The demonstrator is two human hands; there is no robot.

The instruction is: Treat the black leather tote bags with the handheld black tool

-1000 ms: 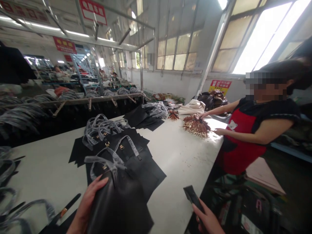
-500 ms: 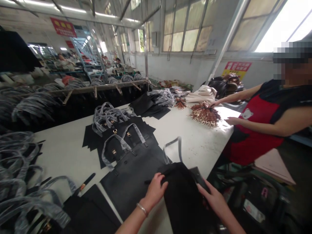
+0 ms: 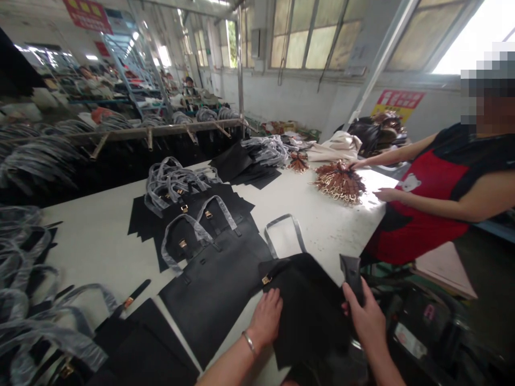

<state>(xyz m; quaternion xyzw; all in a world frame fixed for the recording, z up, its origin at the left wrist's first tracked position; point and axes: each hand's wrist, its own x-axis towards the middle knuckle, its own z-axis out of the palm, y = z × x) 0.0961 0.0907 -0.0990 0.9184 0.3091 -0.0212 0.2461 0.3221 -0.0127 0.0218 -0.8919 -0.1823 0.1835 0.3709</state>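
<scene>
A black bag panel [image 3: 309,305] lies at the table's near edge, with a grey film-wrapped handle [image 3: 300,233] standing from its far edge. A gold buckle [image 3: 266,279] shows at its upper left corner. My left hand [image 3: 266,317] rests on the panel's left side, fingers lying flat just below the buckle. My right hand [image 3: 367,316] is closed round a black oblong piece [image 3: 352,272] with a small round dot on it, held up beside the panel's right edge. Left of the panel lies a larger black bag piece [image 3: 219,289] with wrapped handles.
More black panels [image 3: 140,217] with wrapped handles lie in piles across the white table [image 3: 92,230]. A co-worker in a red apron [image 3: 426,203] handles a bunch of brown straps with gold hooks [image 3: 340,183] at the right. A black machine or bag [image 3: 426,316] is below right.
My left hand has moved down from the panel's upper edge and flattened, uncovering the gold buckle. My right hand has moved right and up with the black piece, away from the panel.
</scene>
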